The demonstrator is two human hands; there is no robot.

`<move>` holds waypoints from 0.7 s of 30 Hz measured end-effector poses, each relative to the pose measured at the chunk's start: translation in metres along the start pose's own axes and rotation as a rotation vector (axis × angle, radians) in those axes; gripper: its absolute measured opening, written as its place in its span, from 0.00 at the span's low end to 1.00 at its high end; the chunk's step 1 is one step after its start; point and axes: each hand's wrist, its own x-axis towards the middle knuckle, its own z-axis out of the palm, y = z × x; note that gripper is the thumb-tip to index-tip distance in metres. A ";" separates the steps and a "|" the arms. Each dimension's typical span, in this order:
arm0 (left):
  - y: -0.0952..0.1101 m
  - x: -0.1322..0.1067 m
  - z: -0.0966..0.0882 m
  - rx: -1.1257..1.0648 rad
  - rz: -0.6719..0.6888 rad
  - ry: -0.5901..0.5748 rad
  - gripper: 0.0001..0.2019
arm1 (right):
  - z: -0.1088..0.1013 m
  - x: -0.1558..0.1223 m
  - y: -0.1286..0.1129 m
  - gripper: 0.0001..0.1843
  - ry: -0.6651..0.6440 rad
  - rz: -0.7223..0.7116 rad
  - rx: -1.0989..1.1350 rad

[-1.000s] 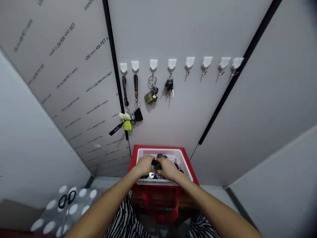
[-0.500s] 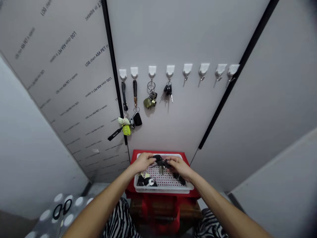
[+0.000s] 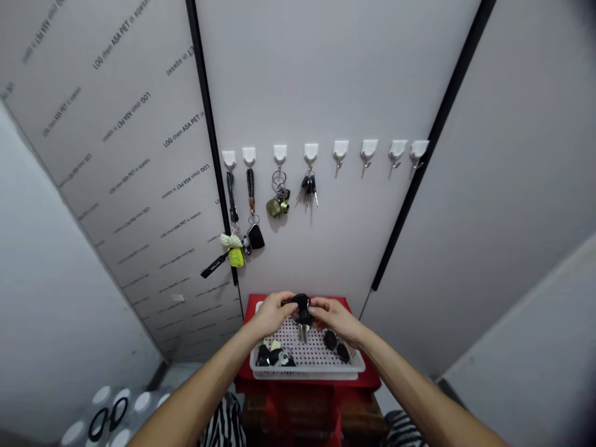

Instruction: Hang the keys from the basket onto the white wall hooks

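Note:
A bunch of black-headed keys (image 3: 303, 315) is between my two hands, above the white perforated basket (image 3: 307, 371). My left hand (image 3: 274, 312) pinches its dark upper part from the left. From the right, my right hand (image 3: 336, 316) grips the same bunch with thumb and fingers. Silvery key blades hang down in the middle. Below my left hand, more black keys and fobs (image 3: 275, 356) lie in the basket's front left corner. Another dark key bunch (image 3: 336, 346) rests at the right side, under my right hand.
White hooks (image 3: 341, 151) line the wall in a row. Several on the left carry key sets, among them a yellow-green fob (image 3: 236, 257) and black-headed keys (image 3: 308, 186). The basket stands on a red bag (image 3: 372, 380). Scissors (image 3: 108, 417) lie on bottles at lower left.
My hands have drawn closer together on the key bunch and turned it slightly. The view has tilted, so the hooks and basket appear lower.

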 end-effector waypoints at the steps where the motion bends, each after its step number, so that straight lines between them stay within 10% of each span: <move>1: 0.000 0.000 0.000 0.012 0.008 0.006 0.11 | 0.000 -0.001 -0.003 0.12 -0.011 -0.016 -0.016; 11: 0.016 0.009 -0.016 0.256 0.067 0.123 0.10 | -0.018 0.001 -0.044 0.11 0.206 -0.131 -0.212; 21: 0.126 0.045 -0.019 0.484 0.514 0.386 0.13 | -0.041 0.009 -0.166 0.07 0.437 -0.514 -0.265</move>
